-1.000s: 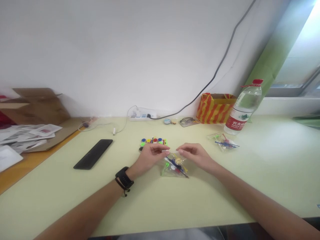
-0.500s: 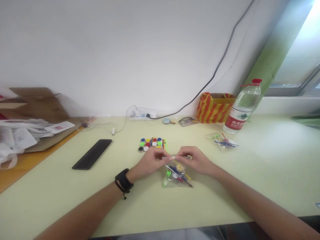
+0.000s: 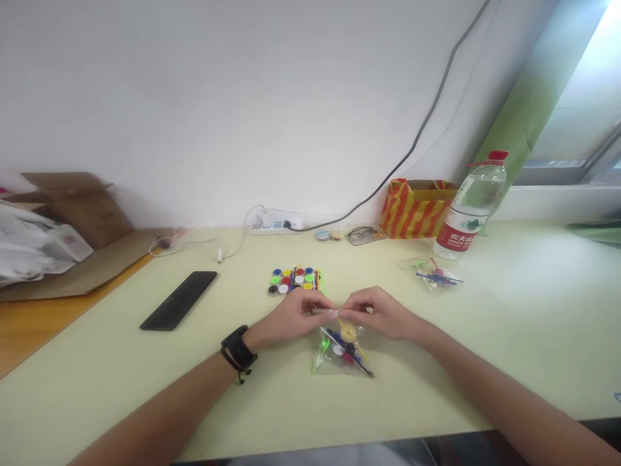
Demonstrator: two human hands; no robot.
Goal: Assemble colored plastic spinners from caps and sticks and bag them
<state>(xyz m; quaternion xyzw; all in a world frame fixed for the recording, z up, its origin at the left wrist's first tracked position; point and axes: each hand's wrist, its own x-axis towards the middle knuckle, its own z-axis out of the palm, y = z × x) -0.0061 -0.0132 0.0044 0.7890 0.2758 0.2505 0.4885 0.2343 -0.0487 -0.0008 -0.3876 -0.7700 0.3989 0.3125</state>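
Pinching a clear bag (image 3: 339, 367) by its top edge, left hand (image 3: 295, 315) and right hand (image 3: 381, 313) both
Got colorful plastic bits (image 3: 348, 333) inside, sits just nearside of the colored discs (image 3: 286, 281); black slab (image 3: 179, 301) left of the discs, second bag (image 3: 434, 277) and water bottle (image 3: 463, 223) to their right.

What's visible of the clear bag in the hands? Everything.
The clear bag is small, thin and looks like plastic, with glare on it. Inside lie mixed small pieces: a yellow round piece, a white disc, green, red and blue bits, and a slanting stick. Left hand and right hand pinch its top edge; the body slopes toward the person over the table. Whether it's sealed or touches the table is unclear.
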